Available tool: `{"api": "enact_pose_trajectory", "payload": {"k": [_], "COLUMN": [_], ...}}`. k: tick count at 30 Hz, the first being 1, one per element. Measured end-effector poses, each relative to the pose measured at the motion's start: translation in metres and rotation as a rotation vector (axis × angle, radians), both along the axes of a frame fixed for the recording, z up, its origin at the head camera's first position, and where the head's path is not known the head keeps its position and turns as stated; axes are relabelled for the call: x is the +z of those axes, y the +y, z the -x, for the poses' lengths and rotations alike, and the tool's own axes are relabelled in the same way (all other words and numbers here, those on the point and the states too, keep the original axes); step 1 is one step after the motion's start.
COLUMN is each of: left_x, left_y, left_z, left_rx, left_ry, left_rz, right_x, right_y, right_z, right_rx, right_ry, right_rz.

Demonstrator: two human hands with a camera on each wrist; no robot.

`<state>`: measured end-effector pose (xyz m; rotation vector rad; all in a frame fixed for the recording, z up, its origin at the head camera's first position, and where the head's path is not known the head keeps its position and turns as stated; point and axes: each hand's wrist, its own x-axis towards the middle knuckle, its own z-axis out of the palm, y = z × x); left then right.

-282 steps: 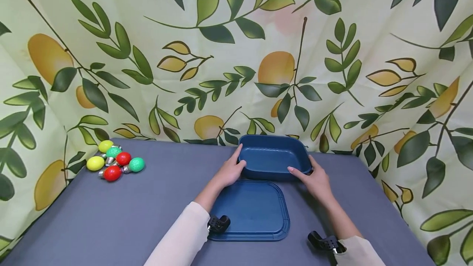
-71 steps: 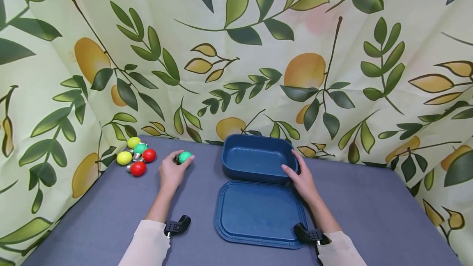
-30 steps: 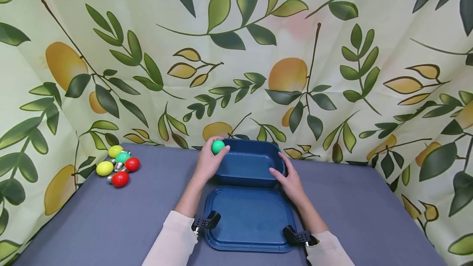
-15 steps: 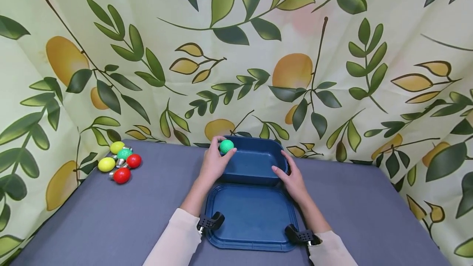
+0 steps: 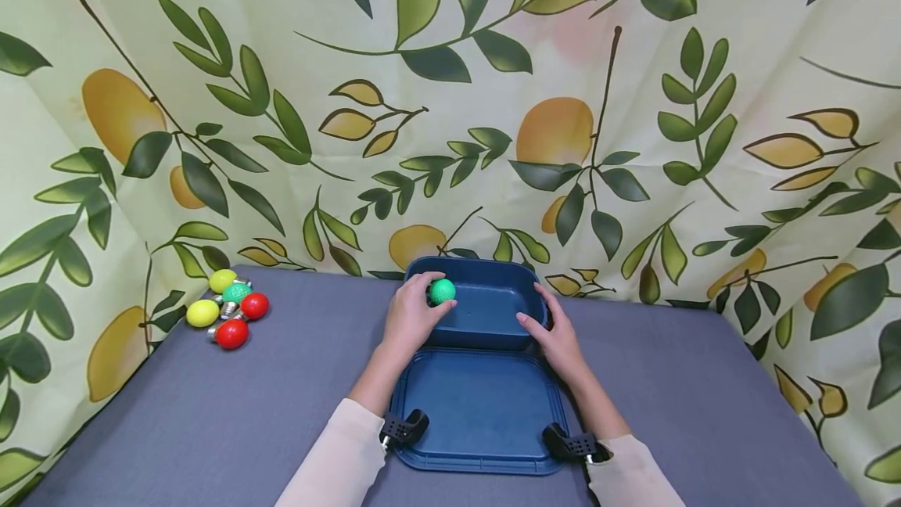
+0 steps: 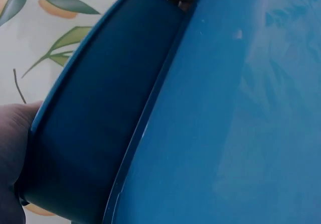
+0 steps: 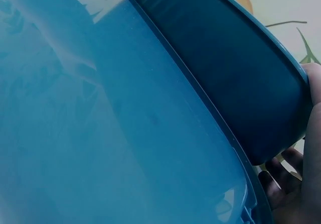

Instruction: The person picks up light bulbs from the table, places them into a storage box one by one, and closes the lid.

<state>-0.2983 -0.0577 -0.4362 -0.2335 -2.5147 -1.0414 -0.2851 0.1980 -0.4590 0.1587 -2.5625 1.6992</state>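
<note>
In the head view my left hand (image 5: 408,315) pinches a green light bulb (image 5: 443,292) between thumb and fingers, within the left end of a blue rectangular box (image 5: 496,307). The bulb's base is hidden by the hand. My right hand (image 5: 559,335) grips the box's right end, thumb over the front rim and fingers along the outer side. The box's front wall (image 6: 100,103) fills much of the left wrist view, with part of the left hand (image 6: 12,143) at its edge. The right wrist view has the right hand (image 7: 311,118) around the box corner.
A flat blue lid (image 5: 479,413) lies directly in front of the box, under both wrists. At the table's back left corner sit more bulbs: two yellow (image 5: 202,313), two red (image 5: 232,333) and one green (image 5: 236,293). A leaf-patterned cloth (image 5: 450,116) hangs behind the table.
Both hands held the box at first. My left hand then took a green bulb from the group, carried it right to the box and lowered it inside. The right hand keeps its grip.
</note>
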Motion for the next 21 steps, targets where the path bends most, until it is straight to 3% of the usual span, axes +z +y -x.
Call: {"api": "enact_pose_trajectory", "payload": {"k": [5, 13, 21], "left_x": [0.001, 0.006, 0.013], "left_y": [-0.002, -0.002, 0.0], "left_z": [0.0, -0.002, -0.004], "left_rx": [0.001, -0.015, -0.039], "left_ry": [-0.004, -0.095, -0.152], "left_rz": [0.023, 0.063, 0.127], "right_x": [0.012, -0.015, -0.019], "right_y": [-0.003, 0.004, 0.004], "right_z": [-0.004, 0.013, 0.011], "right_rx": [0.01, -0.006, -0.02], "right_ry": [-0.008, 0.036, 0.055], "right_rz": [0.002, -0.024, -0.023]}}
